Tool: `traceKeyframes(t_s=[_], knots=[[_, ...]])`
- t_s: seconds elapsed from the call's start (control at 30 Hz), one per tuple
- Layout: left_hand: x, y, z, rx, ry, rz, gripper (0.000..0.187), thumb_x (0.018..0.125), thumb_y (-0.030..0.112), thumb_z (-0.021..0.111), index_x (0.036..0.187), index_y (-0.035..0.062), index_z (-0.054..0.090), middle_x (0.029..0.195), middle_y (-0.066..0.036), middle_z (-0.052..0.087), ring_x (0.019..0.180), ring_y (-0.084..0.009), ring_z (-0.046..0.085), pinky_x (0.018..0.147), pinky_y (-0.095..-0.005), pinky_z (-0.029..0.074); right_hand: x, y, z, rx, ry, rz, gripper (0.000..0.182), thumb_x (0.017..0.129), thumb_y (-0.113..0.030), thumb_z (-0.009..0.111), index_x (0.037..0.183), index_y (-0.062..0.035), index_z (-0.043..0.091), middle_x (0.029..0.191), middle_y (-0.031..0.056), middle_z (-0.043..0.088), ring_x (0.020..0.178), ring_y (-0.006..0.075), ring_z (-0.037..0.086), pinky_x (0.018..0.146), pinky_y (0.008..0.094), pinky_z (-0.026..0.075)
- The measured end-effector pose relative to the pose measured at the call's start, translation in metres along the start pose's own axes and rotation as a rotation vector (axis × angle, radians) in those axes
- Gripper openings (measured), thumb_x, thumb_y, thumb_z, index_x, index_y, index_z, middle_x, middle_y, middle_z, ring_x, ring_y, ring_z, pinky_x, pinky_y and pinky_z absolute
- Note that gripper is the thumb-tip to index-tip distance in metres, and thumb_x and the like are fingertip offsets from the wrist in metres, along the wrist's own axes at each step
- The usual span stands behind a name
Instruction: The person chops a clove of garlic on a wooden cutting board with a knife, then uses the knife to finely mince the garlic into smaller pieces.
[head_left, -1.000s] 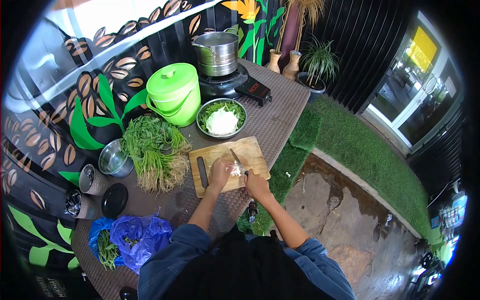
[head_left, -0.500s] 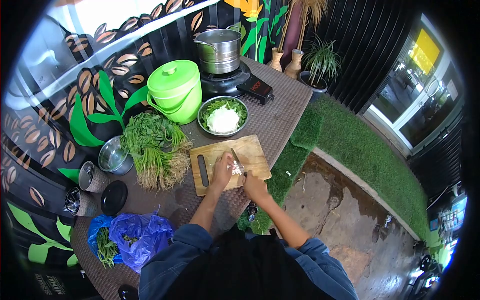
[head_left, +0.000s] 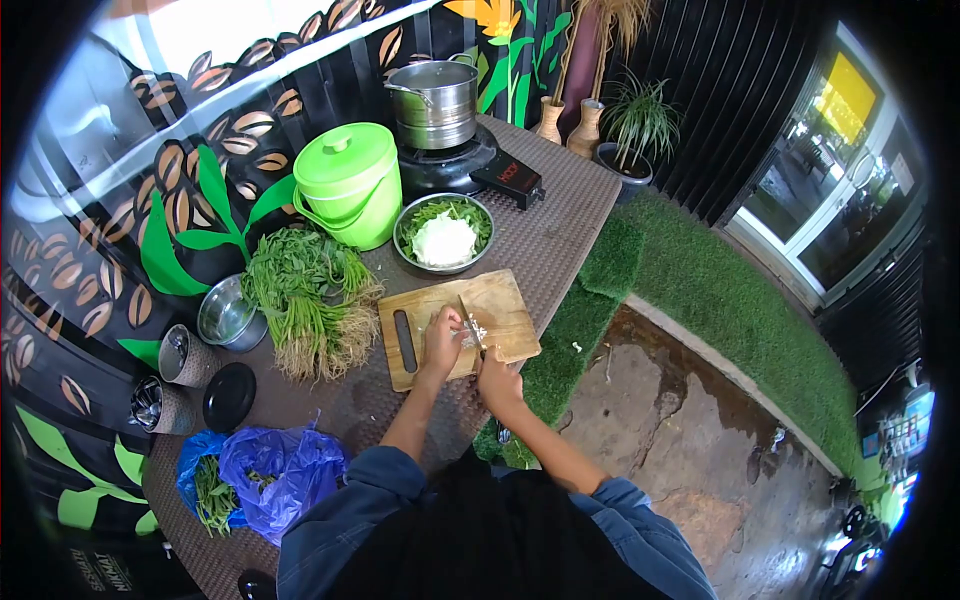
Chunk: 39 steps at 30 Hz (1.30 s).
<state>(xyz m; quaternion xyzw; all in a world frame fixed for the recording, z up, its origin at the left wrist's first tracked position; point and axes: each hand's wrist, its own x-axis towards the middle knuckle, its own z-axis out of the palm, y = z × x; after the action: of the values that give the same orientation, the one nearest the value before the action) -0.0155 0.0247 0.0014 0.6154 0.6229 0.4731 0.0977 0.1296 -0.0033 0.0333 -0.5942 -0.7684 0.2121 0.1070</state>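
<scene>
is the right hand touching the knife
Touching. The head view shows the right hand wrapped round the handle of the knife, blade pointing away over the cutting board.

A brown woven-textured table (head_left: 565,210) carries a black stove (head_left: 440,178) at its far end; just beside it sit a green lidded bucket (head_left: 345,200) and 1 filled bowl (head_left: 459,269); nearer lie a wooden board (head_left: 508,300) and rooted greens (head_left: 305,290); a shiny bowl (head_left: 232,318), 2 textured holders (head_left: 187,362), a black disc (head_left: 229,398) and 2 plastic bags (head_left: 295,490) line the left side.
</scene>
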Motion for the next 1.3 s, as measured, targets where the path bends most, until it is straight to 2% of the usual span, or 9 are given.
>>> traceKeyframes(t_s=[0.07, 0.17, 0.27, 0.4, 0.5, 0.6, 0.7, 0.93, 1.3], knots=[[0.0, -0.002, 0.003, -0.055, -0.01, -0.155, 0.032, 0.067, -0.003, 0.074, 0.087, 0.0035, 0.05, 0.078, -0.011, 0.064, 0.079, -0.0311, 0.062, 0.08, -0.0394, 0.045, 0.002, -0.008, -0.006, 0.026, -0.121, 0.068, 0.035, 0.095, -0.033, 0.042, 0.104, 0.0004, 0.047, 0.088, 0.028, 0.064, 0.085, 0.0433, 0.064, 0.075, 0.0515, 0.05], [0.0, 0.002, -0.002, 0.015, -0.024, -0.052, 0.031, 0.067, -0.002, 0.074, 0.087, 0.0044, 0.05, 0.074, -0.011, 0.066, 0.075, -0.0305, 0.064, 0.091, -0.0421, 0.041, 0.022, 0.008, 0.004, -0.031, -0.022, -0.094, 0.035, 0.094, -0.033, 0.044, 0.103, 0.001, 0.047, 0.084, 0.024, 0.066, 0.079, 0.0376, 0.067, 0.068, 0.0458, 0.054], [-0.001, 0.003, -0.003, 0.036, -0.036, -0.082, 0.024, 0.072, -0.001, 0.07, 0.086, 0.0042, 0.051, 0.073, -0.01, 0.066, 0.083, -0.0334, 0.056, 0.092, -0.0433, 0.038, 0.021, 0.005, -0.021, 0.007, -0.115, -0.071, 0.036, 0.095, -0.033, 0.044, 0.104, 0.0012, 0.047, 0.085, 0.0273, 0.064, 0.082, 0.0429, 0.064, 0.074, 0.0528, 0.05], [-0.004, -0.002, -0.002, 0.015, -0.016, -0.046, 0.022, 0.072, -0.001, 0.07, 0.085, 0.0046, 0.053, 0.072, -0.011, 0.066, 0.082, -0.0327, 0.056, 0.097, -0.0451, 0.036, 0.002, 0.001, -0.006, 0.043, -0.083, 0.016, 0.036, 0.094, -0.033, 0.045, 0.105, 0.0011, 0.047, 0.084, 0.0278, 0.064, 0.081, 0.0428, 0.065, 0.073, 0.0526, 0.051], [-0.006, -0.004, 0.0, 0.02, 0.006, -0.024, 0.02, 0.072, 0.0, 0.07, 0.082, 0.0046, 0.053, 0.072, -0.01, 0.065, 0.082, -0.0314, 0.056, 0.097, -0.0454, 0.036, 0.001, -0.001, 0.012, -0.083, 0.01, -0.008, 0.035, 0.093, -0.033, 0.045, 0.104, 0.001, 0.046, 0.075, 0.0232, 0.066, 0.071, 0.0367, 0.068, 0.064, 0.046, 0.055], [-0.006, -0.007, -0.003, 0.106, -0.041, 0.013, 0.017, 0.076, 0.0, 0.068, 0.087, 0.0042, 0.055, 0.077, -0.01, 0.067, 0.078, -0.0287, 0.064, 0.105, -0.0461, 0.031, 0.023, 0.001, 0.008, -0.06, 0.062, -0.088, 0.036, 0.093, -0.033, 0.046, 0.104, 0.0014, 0.046, 0.076, 0.0234, 0.066, 0.07, 0.037, 0.067, 0.063, 0.0455, 0.055], [-0.006, -0.01, 0.001, 0.03, -0.026, 0.0, 0.02, 0.081, 0.001, 0.062, 0.098, 0.005, 0.055, 0.084, -0.01, 0.068, 0.083, -0.0269, 0.066, 0.108, -0.0473, 0.025, 0.027, -0.003, -0.014, -0.036, -0.066, -0.085, 0.037, 0.094, -0.033, 0.045, 0.105, 0.0018, 0.046, 0.087, 0.0264, 0.065, 0.08, 0.0398, 0.066, 0.07, 0.0481, 0.053], [-0.008, -0.002, -0.005, -0.069, -0.038, -0.087, 0.024, 0.077, 0.001, 0.067, 0.096, 0.0068, 0.054, 0.078, -0.008, 0.069, 0.08, -0.0258, 0.067, 0.11, -0.0482, 0.021, 0.001, -0.013, -0.003, -0.02, -0.063, 0.056, 0.04, 0.095, -0.034, 0.043, 0.11, 0.0033, 0.044, 0.092, 0.0282, 0.064, 0.085, 0.041, 0.064, 0.074, 0.0499, 0.051], [-0.001, -0.005, -0.003, -0.023, -0.033, -0.117, 0.026, 0.07, 0.0, 0.073, 0.084, 0.0059, 0.052, 0.074, -0.008, 0.068, 0.075, -0.0262, 0.066, 0.108, -0.0499, 0.024, 0.015, -0.002, -0.001, -0.044, -0.08, -0.034, 0.037, 0.094, -0.034, 0.043, 0.105, 0.0015, 0.045, 0.086, 0.0265, 0.065, 0.08, 0.0407, 0.066, 0.073, 0.0495, 0.053]])
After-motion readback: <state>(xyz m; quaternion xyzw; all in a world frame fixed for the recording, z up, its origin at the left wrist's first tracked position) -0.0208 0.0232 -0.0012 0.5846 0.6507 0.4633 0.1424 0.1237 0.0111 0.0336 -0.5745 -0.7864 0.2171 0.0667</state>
